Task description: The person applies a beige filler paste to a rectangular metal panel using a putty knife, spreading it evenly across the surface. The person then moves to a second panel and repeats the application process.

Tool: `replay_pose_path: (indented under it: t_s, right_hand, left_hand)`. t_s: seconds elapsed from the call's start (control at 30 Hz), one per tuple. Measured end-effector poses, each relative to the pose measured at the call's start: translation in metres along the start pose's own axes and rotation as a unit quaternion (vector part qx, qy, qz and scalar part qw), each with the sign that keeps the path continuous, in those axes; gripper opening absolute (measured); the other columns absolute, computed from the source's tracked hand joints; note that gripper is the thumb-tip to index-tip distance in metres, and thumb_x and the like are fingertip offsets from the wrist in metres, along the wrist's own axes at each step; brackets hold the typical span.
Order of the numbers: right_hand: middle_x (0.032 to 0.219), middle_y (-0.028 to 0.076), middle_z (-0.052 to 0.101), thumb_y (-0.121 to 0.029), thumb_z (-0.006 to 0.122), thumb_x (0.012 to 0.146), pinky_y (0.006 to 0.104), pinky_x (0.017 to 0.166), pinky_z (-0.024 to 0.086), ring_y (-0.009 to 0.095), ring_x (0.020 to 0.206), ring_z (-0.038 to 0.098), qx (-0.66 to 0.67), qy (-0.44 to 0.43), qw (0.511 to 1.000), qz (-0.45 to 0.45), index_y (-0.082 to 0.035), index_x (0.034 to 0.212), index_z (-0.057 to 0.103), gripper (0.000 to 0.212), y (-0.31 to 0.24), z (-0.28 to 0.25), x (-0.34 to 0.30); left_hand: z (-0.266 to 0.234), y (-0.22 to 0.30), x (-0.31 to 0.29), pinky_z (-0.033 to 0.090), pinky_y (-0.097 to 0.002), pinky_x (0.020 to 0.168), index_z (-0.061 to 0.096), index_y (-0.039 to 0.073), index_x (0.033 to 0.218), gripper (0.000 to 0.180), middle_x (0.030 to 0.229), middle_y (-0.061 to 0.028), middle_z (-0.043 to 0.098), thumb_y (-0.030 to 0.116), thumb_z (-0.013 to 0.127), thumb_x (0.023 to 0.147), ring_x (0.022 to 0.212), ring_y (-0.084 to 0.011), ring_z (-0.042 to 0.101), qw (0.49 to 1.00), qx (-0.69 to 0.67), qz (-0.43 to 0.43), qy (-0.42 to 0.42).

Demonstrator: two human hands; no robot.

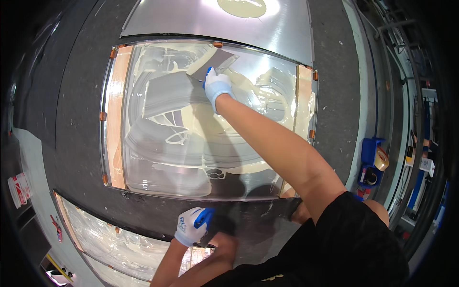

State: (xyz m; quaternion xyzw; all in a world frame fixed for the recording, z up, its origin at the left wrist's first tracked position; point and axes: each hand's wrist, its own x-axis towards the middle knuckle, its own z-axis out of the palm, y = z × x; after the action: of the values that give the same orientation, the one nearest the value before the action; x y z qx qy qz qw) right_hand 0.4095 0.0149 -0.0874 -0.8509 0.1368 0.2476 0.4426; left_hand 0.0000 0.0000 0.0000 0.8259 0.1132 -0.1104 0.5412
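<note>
Right gloved hand (218,85) reaches across the far half of the panel (167,182), fingers closed round a broad grey spreader (210,66). Cream paste (191,115) lies uneven: thin swirls, thicker ridges, some bare gaps. Left gloved hand (193,225) hangs off the near edge, fingers curled; cannot tell whether it grips anything. Best practice, by judgement: hold the blade's tilt and pressure steady, overlap passes, draw ridges into gaps, ease off beside the wooden strips (118,119).

Cream paste (190,115) looks glossy, the upper sheet (191,20) metallic.
</note>
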Motion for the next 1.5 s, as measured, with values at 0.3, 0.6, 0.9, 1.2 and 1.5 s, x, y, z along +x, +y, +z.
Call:
replay_pose_path:
  t_s: [0.3, 0.6, 0.9, 1.2, 1.5]
  right_hand:
    - [0.070, 0.012, 0.069, -0.050, 0.061, 0.099, 0.0403, 0.064, 0.052, 0.025, 0.062, 0.066, -0.150, -0.013, 0.983, -0.102, 0.000, 0.079, 0.071, 0.056, 0.047, -0.103, 0.089]
    - [0.069, 0.007, 0.059, -0.058, 0.055, 0.102, 0.0385, 0.057, 0.043, 0.021, 0.058, 0.051, -0.396, -0.163, 0.894, -0.132, -0.002, 0.083, 0.068, 0.060, -0.006, -0.243, 0.117]
    - [0.108, 0.022, 0.075, -0.046, 0.051, 0.103, 0.0478, 0.092, 0.053, 0.042, 0.101, 0.070, -0.514, -0.124, 0.777, -0.342, -0.001, 0.119, 0.073, 0.053, -0.004, -0.303, 0.103]
    - [0.105, 0.019, 0.074, -0.034, 0.045, 0.105, 0.0476, 0.086, 0.055, 0.038, 0.096, 0.072, -0.624, -0.116, 0.653, -0.413, -0.007, 0.118, 0.070, 0.038, -0.025, -0.224, 0.080]
    - [0.083, 0.016, 0.071, -0.016, 0.054, 0.096, 0.0514, 0.061, 0.057, 0.033, 0.072, 0.074, -0.600, -0.257, 0.521, -0.550, -0.003, 0.101, 0.062, 0.016, 0.089, -0.229, -0.029]
  left_hand:
    - [-0.035, 0.087, -0.009, 0.054, -0.0424, 0.070, 0.069, 0.015, 0.098, 0.020, 0.080, -0.0027, 0.065, 0.030, 0.074, 0.086, 0.073, -0.0263, 0.066, 0.969, 0.153, 0.084, -0.173]
    - [0.048, 0.104, 0.050, 0.056, -0.0449, 0.068, 0.067, 0.014, 0.102, 0.029, 0.089, -0.0083, 0.067, 0.040, 0.069, 0.090, 0.080, -0.0299, 0.070, 0.938, 0.123, 0.180, -0.270]
    - [0.076, 0.081, 0.051, 0.058, -0.0433, 0.072, 0.069, 0.013, 0.107, 0.031, 0.093, -0.0084, 0.071, 0.039, 0.071, 0.089, 0.083, -0.0300, 0.072, 0.913, 0.167, 0.221, -0.300]
    - [0.088, 0.087, 0.055, 0.058, -0.0442, 0.068, 0.067, 0.012, 0.091, 0.027, 0.083, -0.0080, 0.069, 0.039, 0.069, 0.091, 0.078, -0.0311, 0.072, 0.903, 0.162, 0.214, -0.336]
    - [0.083, 0.098, 0.058, 0.057, -0.0449, 0.066, 0.064, 0.012, 0.084, 0.028, 0.080, -0.0086, 0.067, 0.038, 0.064, 0.095, 0.076, -0.0319, 0.070, 0.913, 0.136, 0.199, -0.330]
